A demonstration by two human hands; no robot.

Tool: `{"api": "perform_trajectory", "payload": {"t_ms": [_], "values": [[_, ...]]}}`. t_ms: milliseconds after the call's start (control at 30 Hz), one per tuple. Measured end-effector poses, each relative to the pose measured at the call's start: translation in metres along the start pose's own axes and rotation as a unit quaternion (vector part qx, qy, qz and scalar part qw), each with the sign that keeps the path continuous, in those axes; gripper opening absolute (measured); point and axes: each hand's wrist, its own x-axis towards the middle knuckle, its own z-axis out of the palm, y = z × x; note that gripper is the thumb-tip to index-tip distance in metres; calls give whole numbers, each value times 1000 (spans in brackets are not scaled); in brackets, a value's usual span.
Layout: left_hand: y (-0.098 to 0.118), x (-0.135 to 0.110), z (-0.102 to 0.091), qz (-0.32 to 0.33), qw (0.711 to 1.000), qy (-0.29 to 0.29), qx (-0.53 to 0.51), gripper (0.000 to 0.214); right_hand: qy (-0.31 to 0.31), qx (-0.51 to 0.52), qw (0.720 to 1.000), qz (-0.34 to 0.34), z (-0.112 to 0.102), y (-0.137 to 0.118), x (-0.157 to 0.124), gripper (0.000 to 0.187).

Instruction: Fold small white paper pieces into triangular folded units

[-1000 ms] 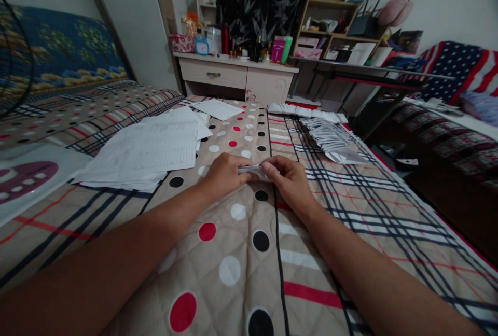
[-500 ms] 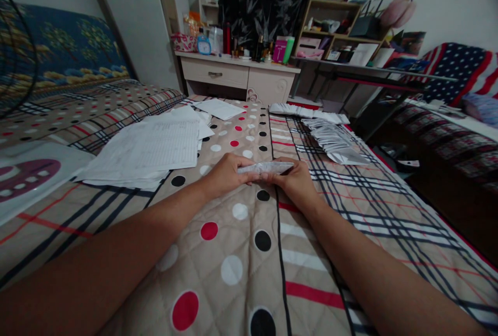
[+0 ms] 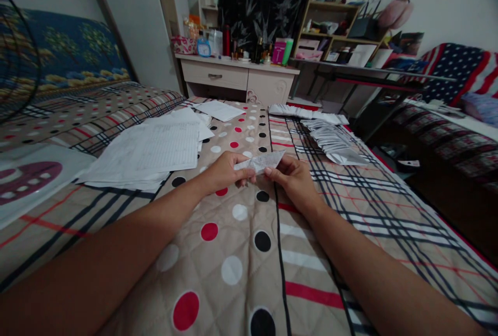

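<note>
Between my hands, just over the bedspread (image 3: 233,242), is a small folded piece of paper (image 3: 265,162) with a pointed right end and faint grey markings. My left hand (image 3: 225,172) pinches its left end, thumb in front and fingers behind. My right hand (image 3: 293,175) grips it nearer the right, the thumb on its lower edge and the fingers partly hidden behind. To the left lies a pile of written sheets (image 3: 151,147). On the right, a row of folded paper pieces (image 3: 330,141) lies packed closely together, with another row of folded pieces (image 3: 307,113) behind it.
A single sheet (image 3: 220,110) lies at the far end of the bed. At the left edge is a white plastic bag (image 3: 35,175) with a purple print. A dresser (image 3: 233,74) crowded with bottles stands beyond the bed. A shelf unit (image 3: 330,4) rises at the right.
The folded paper has tilted, its right end now higher and its broad face showing more. My right fingers have shifted around its right end; my left hand stays almost in place.
</note>
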Motion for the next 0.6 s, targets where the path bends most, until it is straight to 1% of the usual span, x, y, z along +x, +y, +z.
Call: {"api": "perform_trajectory", "payload": {"t_ms": [67, 167, 233, 267, 300, 333, 400, 433, 500, 567, 600], "values": [[0, -1, 1, 4, 1000, -6, 10, 18, 6, -6, 1000, 10, 0, 1, -1, 24], [-1, -1, 6, 9, 999, -8, 32, 18, 37, -27, 998, 30, 0, 1, -2, 26], [-1, -3, 9, 23, 996, 0, 88, 16, 58, -48, 996, 38, -1, 0, -3, 27], [0, -3, 11, 37, 989, 11, 141, 15, 66, -55, 996, 39, -1, -1, -4, 28], [2, -5, 13, 54, 976, 30, 207, 14, 71, -58, 995, 39, -1, -1, -4, 28], [4, -6, 15, 71, 957, 52, 278, 14, 75, -59, 995, 37, 0, -2, -5, 28], [11, -9, 20, 87, 906, 105, 401, 20, 80, -58, 995, 33, 0, -2, -5, 26], [14, -11, 23, 85, 884, 127, 443, 24, 80, -58, 995, 32, 0, -2, -5, 26], [21, -14, 28, 83, 848, 161, 498, 28, 78, -61, 995, 30, 1, -1, -5, 25], [28, -15, 32, 90, 822, 173, 534, 29, 68, -64, 995, 25, 2, 0, -5, 24], [30, -16, 33, 95, 814, 171, 547, 26, 62, -66, 996, 21, 3, 1, -5, 23]]}}
